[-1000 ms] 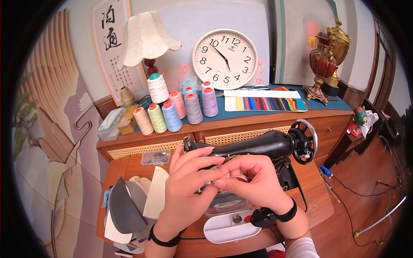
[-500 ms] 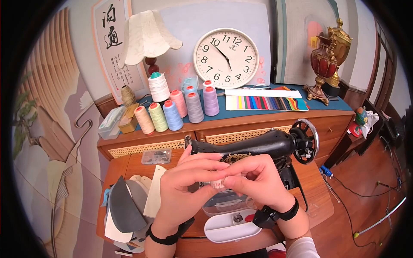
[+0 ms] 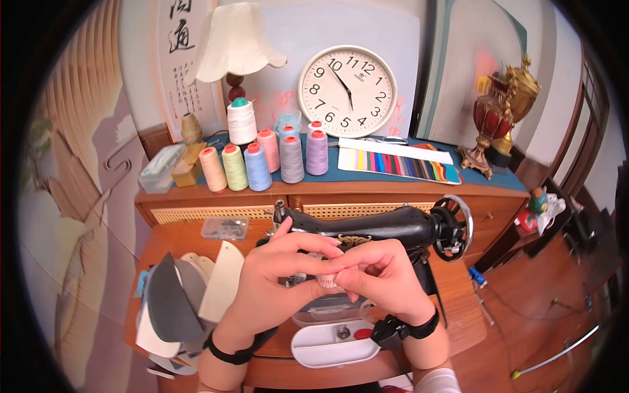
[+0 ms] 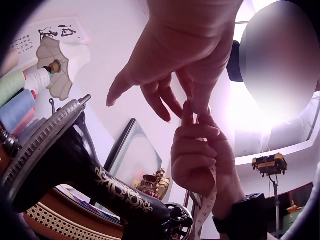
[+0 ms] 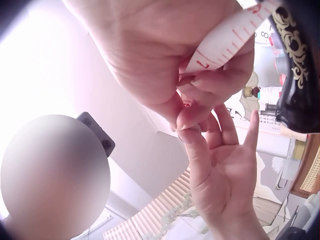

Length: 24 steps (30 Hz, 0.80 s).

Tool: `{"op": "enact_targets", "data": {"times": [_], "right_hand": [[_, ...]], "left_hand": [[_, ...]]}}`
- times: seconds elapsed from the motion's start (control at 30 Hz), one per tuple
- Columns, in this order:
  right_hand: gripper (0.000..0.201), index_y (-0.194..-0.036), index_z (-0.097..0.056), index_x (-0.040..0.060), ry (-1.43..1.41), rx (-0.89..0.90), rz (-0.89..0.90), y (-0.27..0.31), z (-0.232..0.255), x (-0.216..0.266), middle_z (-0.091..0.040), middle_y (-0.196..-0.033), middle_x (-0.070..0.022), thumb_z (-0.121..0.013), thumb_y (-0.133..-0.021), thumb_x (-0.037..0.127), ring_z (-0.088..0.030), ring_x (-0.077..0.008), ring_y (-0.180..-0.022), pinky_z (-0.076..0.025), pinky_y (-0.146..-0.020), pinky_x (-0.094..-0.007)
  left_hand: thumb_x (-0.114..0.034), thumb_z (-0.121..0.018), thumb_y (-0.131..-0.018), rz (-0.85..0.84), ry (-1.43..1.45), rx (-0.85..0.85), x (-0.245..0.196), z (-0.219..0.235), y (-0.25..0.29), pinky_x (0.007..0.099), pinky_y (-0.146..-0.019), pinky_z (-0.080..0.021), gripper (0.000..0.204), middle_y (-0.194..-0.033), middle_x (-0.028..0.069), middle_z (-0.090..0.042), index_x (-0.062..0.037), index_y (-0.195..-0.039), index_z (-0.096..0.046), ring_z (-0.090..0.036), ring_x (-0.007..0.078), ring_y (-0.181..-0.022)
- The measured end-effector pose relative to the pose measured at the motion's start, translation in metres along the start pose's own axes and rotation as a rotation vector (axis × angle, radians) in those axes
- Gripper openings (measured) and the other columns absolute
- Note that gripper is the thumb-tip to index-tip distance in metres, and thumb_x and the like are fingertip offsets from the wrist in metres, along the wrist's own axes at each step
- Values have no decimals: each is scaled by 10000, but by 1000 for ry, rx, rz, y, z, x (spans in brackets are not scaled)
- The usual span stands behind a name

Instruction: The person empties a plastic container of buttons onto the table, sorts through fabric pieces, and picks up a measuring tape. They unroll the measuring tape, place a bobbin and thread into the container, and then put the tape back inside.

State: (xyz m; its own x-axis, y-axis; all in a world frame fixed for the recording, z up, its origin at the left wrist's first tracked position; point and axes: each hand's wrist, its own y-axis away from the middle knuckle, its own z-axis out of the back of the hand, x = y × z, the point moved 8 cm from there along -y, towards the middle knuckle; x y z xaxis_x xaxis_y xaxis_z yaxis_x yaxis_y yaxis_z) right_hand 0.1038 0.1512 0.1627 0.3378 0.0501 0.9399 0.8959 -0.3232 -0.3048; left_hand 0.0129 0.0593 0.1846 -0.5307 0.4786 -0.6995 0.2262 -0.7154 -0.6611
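In the head view my two hands meet fingertip to fingertip over the sewing table. Between them is a white tape measure (image 3: 327, 280) with red marks, its end wound into a small coil. My left hand (image 3: 275, 272) pinches the coil between thumb and forefinger, the other fingers spread. My right hand (image 3: 388, 278) pinches the tape beside it, fingers curled. In the right wrist view the tape (image 5: 225, 42) runs out of my right hand's curled fingers. A loose length of tape (image 4: 206, 210) hangs along my right wrist in the left wrist view.
Behind my hands stands a black sewing machine (image 3: 380, 224). Below them lie a white oval tray (image 3: 308, 347) and a clear case (image 3: 314, 308). Grey and cream cut pieces (image 3: 173, 298) are stacked at left, near a clear parts box (image 3: 225, 227). Thread cones (image 3: 258, 167) line the cabinet.
The tape's printed side, mostly covered by fingers a second ago, now shows between my hands. Both hands keep their pinch with small finger shifts. The head view has tilted and shifted slightly.
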Motion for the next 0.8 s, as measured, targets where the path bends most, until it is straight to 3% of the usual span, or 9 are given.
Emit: {"op": "enact_targets", "data": {"times": [0.07, 0.17, 0.2, 0.3, 0.37, 0.5, 0.63, 0.7, 0.8], "right_hand": [[140, -984, -713, 19, 70, 12, -20, 1, 2, 0, -674, -772, -18, -681, -867, 89, -542, -30, -623, -427, -550, -178], [138, -981, -715, 24, 154, 0, -51, 4, 5, 1, -671, -777, -16, -689, -855, 73, -541, -30, -650, -419, -571, -184], [141, -977, -713, 17, 211, -25, -9, 5, 7, 4, -674, -785, -22, -696, -849, 73, -551, -36, -668, -430, -582, -191], [158, -964, -708, -1, 303, -86, 15, 5, 9, 5, -689, -813, -52, -715, -828, 80, -577, -58, -699, -457, -622, -209], [167, -959, -710, 0, 422, -161, 138, 5, 12, 11, -698, -817, -72, -727, -816, 85, -595, -66, -698, -463, -624, -210], [182, -952, -714, 4, 599, -226, 114, 7, 15, 17, -695, -789, -81, -746, -798, 94, -614, -76, -675, -470, -590, -216], [167, -951, -713, -1, 596, -163, 175, 10, 10, 25, -690, -789, -81, -736, -807, 81, -612, -77, -662, -470, -578, -210], [151, -959, -709, -8, 397, -123, 100, 11, 13, 19, -685, -799, -79, -715, -824, 60, -611, -78, -653, -467, -568, -199], [139, -961, -700, -27, 329, -63, 97, 11, 14, 18, -683, -812, -76, -695, -836, 33, -609, -81, -649, -463, -563, -192]], "left_hand": [[-103, -774, -719, -17, -109, 20, -1, -1, -1, 599, -1097, -188, 169, -983, -18, -701, -136, -881, -741, -669, 149, -893], [-111, -768, -718, -108, -249, 41, -11, -4, -2, 598, -1099, -197, 157, -966, -12, -707, -140, -870, -740, -675, 144, -871], [-111, -766, -727, -131, -298, 45, -16, -5, -3, 571, -1114, -181, 150, -924, 19, -719, -133, -872, -738, -685, 187, -907], [-90, -754, -723, -93, -341, -17, -15, -6, -2, 575, -1117, -177, 162, -923, 24, -721, -131, -878, -734, -686, 196, -908], [-71, -748, -711, -80, -355, -58, -14, -9, -2, 579, -1115, -188, 169, -916, 14, -717, -128, -868, -727, -680, 199, -921], [-78, -715, -718, -239, -606, -184, -22, -9, 4, 588, -1096, -221, 158, -915, -17, -687, -136, -865, -719, -640, 180, -990], [-82, -729, -734, -172, -368, -139, -12, -6, 3, 593, -1089, -216, 140, -925, -27, -687, -155, -853, -723, -638, 175, -996], [-85, -735, -741, -154, -252, -142, -9, -2, 2, 588, -1088, -214, 130, -921, -31, -687, -158, -848, -725, -638, 173, -997], [-98, -749, -750, -42, -45, -48, -1, -5, 1, 581, -1088, -210, 110, -921, -29, -689, -151, -844, -728, -636, 176, -1006]]}}
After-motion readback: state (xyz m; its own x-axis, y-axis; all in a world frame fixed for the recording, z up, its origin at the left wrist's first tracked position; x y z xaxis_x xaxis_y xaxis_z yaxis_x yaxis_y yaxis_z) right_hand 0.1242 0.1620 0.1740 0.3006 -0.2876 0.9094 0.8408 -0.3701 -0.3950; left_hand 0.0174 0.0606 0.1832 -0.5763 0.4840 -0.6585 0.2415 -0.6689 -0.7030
